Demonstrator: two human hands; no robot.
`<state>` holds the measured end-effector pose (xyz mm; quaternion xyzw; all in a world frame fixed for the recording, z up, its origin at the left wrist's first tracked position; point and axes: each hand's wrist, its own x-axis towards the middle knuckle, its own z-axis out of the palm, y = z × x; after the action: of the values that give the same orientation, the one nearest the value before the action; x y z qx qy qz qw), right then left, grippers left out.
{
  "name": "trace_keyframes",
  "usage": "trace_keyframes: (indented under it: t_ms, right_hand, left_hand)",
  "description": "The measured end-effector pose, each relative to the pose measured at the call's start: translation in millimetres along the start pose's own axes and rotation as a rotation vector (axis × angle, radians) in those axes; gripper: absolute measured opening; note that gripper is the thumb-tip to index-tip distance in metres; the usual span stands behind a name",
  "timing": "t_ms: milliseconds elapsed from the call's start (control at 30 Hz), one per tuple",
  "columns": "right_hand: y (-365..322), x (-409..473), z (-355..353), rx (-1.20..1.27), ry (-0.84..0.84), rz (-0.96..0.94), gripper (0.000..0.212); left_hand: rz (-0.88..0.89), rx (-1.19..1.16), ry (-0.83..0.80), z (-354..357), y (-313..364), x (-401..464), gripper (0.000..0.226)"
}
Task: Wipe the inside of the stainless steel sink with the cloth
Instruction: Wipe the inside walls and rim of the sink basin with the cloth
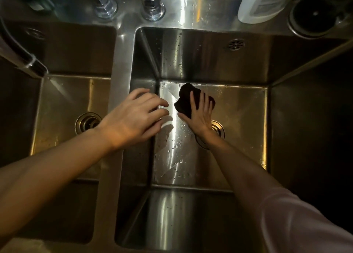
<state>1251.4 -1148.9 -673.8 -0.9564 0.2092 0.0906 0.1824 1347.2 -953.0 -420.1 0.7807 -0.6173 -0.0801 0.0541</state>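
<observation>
I look down into a double stainless steel sink; the right basin (242,107) has a wet, shiny floor with droplets. A dark crumpled cloth (185,98) lies on that floor near the far left corner. My right hand (200,115) presses flat on the cloth, fingers spread over it, and its wrist partly covers the right drain (218,129). My left hand (133,117) hovers above the divider (122,61) between the basins, fingers apart and curved, holding nothing.
The left basin (57,103) has its own drain (87,122). Two tap bases (152,8) stand at the back ledge, a spout (28,61) reaches over the left basin, and a white bottle (261,2) stands at the back right. An overflow grille (236,44) sits on the far wall.
</observation>
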Motion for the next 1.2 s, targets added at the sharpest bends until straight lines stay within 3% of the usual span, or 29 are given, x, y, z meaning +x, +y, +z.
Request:
trace_keyframes:
  t_ms: [200,533,733,1000,1200]
  right_hand:
    - [-1.7,10.3,14.2,-0.153,0.097,-0.013,0.074]
    - [-47.1,33.2,13.3,-0.144,0.042,-0.072,0.072]
    - [-21.6,3.9,30.3,-0.142,0.129,-0.228,0.065]
    - [-48.5,29.8,26.2,-0.11,0.095,-0.178,0.06]
    - [-24.4,13.9,28.6,-0.123,0.112,-0.316,0.054]
  left_hand:
    - [0.011,-0.006,-0.016,-0.8,0.6,-1.8,0.04]
    - [-0.031,0.005,0.029,-3.5,4.2,-3.7,0.034]
    - [-0.035,-0.031,-0.019,-4.4,3.2,-3.1,0.032]
    - [-0.056,-0.007,-0.078,-6.3,2.2,-3.2,0.034]
    - [-0.06,-0.001,-0.095,-6.6,2.9,-1.6,0.038]
